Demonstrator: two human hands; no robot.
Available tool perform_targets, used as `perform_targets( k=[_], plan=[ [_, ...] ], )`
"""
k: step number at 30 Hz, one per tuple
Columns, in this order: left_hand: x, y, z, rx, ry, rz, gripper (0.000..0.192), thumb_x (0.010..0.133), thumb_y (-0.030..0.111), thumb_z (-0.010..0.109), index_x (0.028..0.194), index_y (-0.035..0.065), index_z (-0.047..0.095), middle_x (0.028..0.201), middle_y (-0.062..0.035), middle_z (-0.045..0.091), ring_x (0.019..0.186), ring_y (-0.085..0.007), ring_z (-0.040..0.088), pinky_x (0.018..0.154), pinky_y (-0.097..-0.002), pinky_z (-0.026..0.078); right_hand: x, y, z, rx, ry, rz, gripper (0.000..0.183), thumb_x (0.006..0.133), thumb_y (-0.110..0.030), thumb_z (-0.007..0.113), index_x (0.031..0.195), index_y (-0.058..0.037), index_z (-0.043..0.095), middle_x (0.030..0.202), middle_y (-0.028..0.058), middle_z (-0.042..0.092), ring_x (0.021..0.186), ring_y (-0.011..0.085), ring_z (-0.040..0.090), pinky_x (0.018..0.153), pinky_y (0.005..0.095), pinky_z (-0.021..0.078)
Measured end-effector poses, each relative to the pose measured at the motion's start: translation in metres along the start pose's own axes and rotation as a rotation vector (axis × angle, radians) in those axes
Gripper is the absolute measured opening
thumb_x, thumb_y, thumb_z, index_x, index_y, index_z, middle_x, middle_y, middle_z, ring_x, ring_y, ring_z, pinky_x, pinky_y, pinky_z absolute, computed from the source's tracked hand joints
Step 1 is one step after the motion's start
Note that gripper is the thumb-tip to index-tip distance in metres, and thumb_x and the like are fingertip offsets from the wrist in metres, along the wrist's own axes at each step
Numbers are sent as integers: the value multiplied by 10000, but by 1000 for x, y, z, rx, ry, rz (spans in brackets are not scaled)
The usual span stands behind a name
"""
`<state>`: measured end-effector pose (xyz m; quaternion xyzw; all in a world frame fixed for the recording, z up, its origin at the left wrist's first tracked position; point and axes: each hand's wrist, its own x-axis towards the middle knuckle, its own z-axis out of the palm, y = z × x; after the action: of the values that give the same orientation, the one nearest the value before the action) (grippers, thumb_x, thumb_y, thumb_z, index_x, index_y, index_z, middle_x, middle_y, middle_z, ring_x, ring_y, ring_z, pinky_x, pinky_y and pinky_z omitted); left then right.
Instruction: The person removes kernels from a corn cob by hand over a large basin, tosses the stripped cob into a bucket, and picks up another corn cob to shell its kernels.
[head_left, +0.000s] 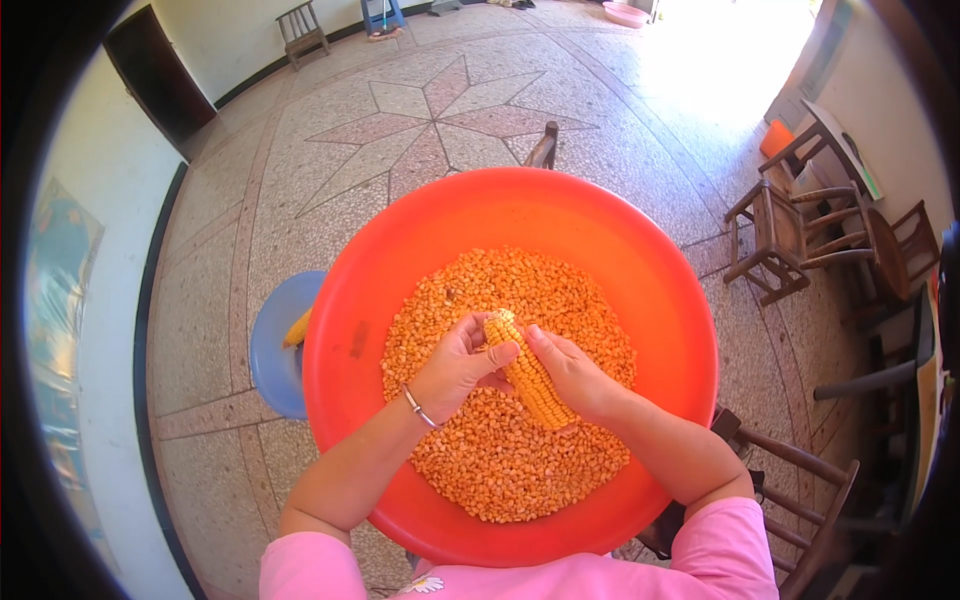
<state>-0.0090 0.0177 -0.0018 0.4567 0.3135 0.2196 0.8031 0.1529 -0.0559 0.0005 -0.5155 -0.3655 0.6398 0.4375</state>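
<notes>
An ear of corn (536, 382), covered in yellow kernels, is tilted between my two hands above a large red plastic basin (517, 206). My left hand (465, 360), with a metal bangle at the wrist, grips its upper end, the thumb lying across the kernels. Against the ear's right side rests my right hand (574, 371), its thumb near the upper tip; its other fingers are mostly hidden. Loose corn kernels (517, 480) form a wide layer on the basin's bottom, beneath both hands.
A blue basin (274, 375) holding corn (298, 330) stands on the floor at the left, partly behind the red basin. Wooden chairs (780, 225) are at the right, another chair (802, 495) at the lower right. A chair post (551, 142) rises beyond the basin.
</notes>
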Motion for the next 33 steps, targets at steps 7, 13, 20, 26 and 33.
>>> perform_targets(
  k=[7, 13, 20, 26, 33],
  plan=[
    [-1, 6, -6, -19, -128, 58, 335, 884, 221, 611, 1157, 67, 492, 1060, -71, 607, 895, -148, 614, 659, -270, 538, 5, 2, -10, 274, 79, 274, 458, 978, -444, 333, 1117, -45, 510, 980, 92, 590, 798, 155, 592, 608, 317, 526],
    [2, 19, -24, -174, -43, 122, 326, 895, 208, 592, 1176, 78, 492, 1060, -76, 606, 909, -155, 617, 679, -272, 553, 2, -6, -13, 75, -137, 115, 519, 956, -501, 344, 1252, -81, 418, 1045, 85, 553, 835, 158, 587, 655, 323, 547],
    [1, 17, -19, -118, -59, 82, 319, 883, 181, 608, 1161, 74, 494, 1057, -81, 604, 918, -159, 617, 677, -276, 558, -2, -5, -4, -111, -48, 84, 550, 948, -530, 332, 1200, -63, 475, 957, 64, 560, 810, 127, 566, 589, 275, 525],
    [3, 13, -22, -100, -90, 64, 317, 874, 176, 625, 1149, 78, 505, 1038, -45, 606, 909, -134, 612, 700, -256, 546, 3, -3, -5, 18, 10, 254, 518, 958, -505, 327, 1105, -53, 532, 847, 58, 594, 690, 129, 595, 563, 294, 527],
    [6, 16, -34, -212, -46, 134, 314, 879, 229, 617, 1134, 80, 512, 1028, -53, 611, 891, -141, 620, 659, -240, 549, 1, -8, -7, 348, -15, 277, 542, 960, -513, 301, 1123, -41, 513, 889, 92, 589, 683, 155, 603, 534, 297, 520]
  ],
)
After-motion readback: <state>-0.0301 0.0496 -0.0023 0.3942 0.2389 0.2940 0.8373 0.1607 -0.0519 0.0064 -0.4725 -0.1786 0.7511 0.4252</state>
